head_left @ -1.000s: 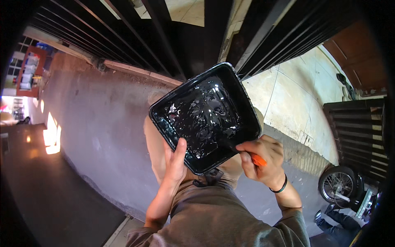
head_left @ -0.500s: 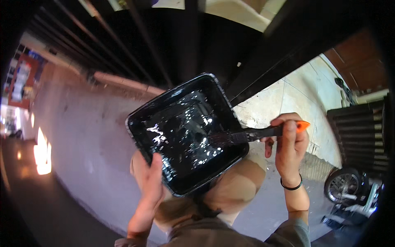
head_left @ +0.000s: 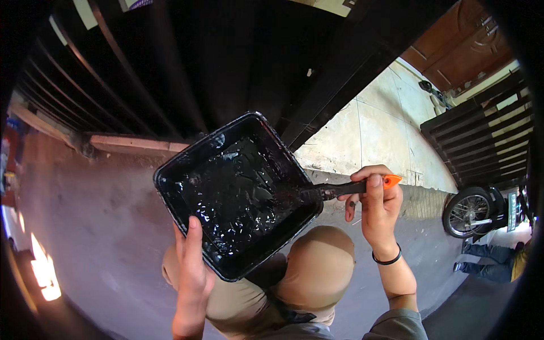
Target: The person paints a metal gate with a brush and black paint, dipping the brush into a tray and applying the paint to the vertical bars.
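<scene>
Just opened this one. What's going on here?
The person's bare left hand grips the edge of a black, square, round-cornered tray holding glossy black liquid, probably paint. The right hand holds a dark brush with an orange handle end, its bristles over the tray; whether they touch the liquid is unclear. A black slatted gate stands beyond.

The sleeve (head_left: 398,327) is grey; wristband (head_left: 387,260) black; trousers (head_left: 318,271) tan.

Clearances around the tray (head_left: 277,237): a slatted gate (head_left: 243,62) is blocking the far side, knees (head_left: 320,269) are crowding the near edge — room is extending leftward over grey floor (head_left: 113,226).
</scene>
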